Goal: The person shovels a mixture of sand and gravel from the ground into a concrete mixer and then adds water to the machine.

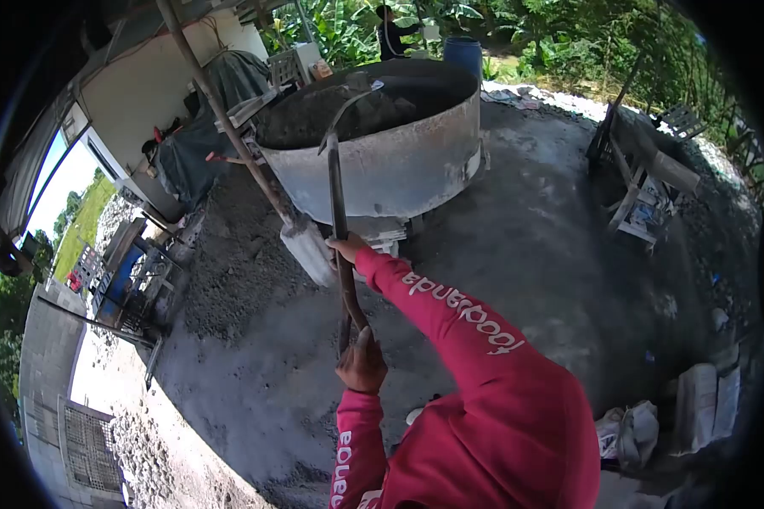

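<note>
With both hands I hold a long-handled shovel (338, 191), its shaft running up and away from me. My left hand (362, 366) is closed around the handle's lower end, where it forks. Farther up the shaft, my right hand (348, 248) is wrapped around it, arm stretched forward. The shovel's head reaches over the near rim of a large round vat (373, 178) with a grey, stained wall. Dark grey material lies inside the vat; I cannot make out how much of it rests on the blade.
A slanted post (229, 119) with a pale base stands left of the vat, beside a grey heap of sand or gravel (229, 254). Behind the vat are a blue barrel (463, 58) and a person (392, 36) in dark clothes. A wooden stand (641, 199) is at right, sacks (632, 433) at lower right.
</note>
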The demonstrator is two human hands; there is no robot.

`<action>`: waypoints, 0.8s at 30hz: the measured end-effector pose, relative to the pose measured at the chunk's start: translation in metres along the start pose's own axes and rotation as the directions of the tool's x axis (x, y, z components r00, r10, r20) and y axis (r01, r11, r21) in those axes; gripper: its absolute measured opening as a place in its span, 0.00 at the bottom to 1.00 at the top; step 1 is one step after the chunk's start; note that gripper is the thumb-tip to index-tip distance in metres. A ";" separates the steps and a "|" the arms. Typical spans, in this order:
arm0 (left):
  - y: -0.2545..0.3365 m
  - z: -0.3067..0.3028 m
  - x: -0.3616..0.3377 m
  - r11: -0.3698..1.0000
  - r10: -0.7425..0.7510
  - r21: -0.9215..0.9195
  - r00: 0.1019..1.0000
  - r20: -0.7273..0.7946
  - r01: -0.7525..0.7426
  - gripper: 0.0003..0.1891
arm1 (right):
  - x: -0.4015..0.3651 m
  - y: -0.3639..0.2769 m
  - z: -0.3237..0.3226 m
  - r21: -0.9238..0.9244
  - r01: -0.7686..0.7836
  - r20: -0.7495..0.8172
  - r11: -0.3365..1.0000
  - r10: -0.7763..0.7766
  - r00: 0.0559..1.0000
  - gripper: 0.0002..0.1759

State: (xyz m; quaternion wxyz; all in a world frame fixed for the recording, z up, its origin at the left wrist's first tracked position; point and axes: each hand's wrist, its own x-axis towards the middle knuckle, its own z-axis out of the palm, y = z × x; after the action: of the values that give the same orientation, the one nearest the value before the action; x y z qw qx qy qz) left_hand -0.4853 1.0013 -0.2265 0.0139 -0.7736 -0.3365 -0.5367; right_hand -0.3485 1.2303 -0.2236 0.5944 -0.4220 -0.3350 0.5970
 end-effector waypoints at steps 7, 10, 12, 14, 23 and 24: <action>0.067 -0.091 -0.174 0.917 -0.375 0.196 0.919 0.121 0.348 0.21 | -0.107 0.028 0.017 0.164 -0.117 -0.039 0.979 0.125 0.991 0.09; 0.097 -0.134 -0.238 0.848 -0.405 0.398 0.912 0.063 0.349 0.18 | -0.170 0.067 0.036 0.280 -0.240 0.119 0.929 0.215 0.969 0.07; 0.126 -0.154 -0.272 0.771 -0.515 0.450 0.857 0.024 0.450 0.18 | -0.207 0.089 0.050 0.323 -0.389 0.294 0.863 0.299 0.908 0.07; 0.157 -0.169 -0.300 0.687 -0.614 0.488 0.789 -0.007 0.539 0.17 | -0.247 0.110 0.068 0.293 -0.498 0.405 0.816 0.366 0.838 0.06; 0.277 -0.173 -0.419 0.211 -0.974 0.602 0.218 0.062 0.770 0.16 | -0.416 0.214 0.047 -0.634 -0.491 0.513 0.598 0.800 0.311 0.17; 0.297 -0.172 -0.435 0.144 -0.990 0.618 0.112 0.091 0.773 0.15 | -0.432 0.222 0.032 -0.776 -0.383 0.467 0.501 0.865 0.185 0.19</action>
State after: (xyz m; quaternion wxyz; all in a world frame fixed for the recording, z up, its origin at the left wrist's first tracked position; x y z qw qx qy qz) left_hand -0.5537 0.4859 -0.4177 -0.2386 -0.4760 -0.8372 -0.1249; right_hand -0.4994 0.7897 -0.3647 -0.0904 -0.3202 -0.4948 0.8028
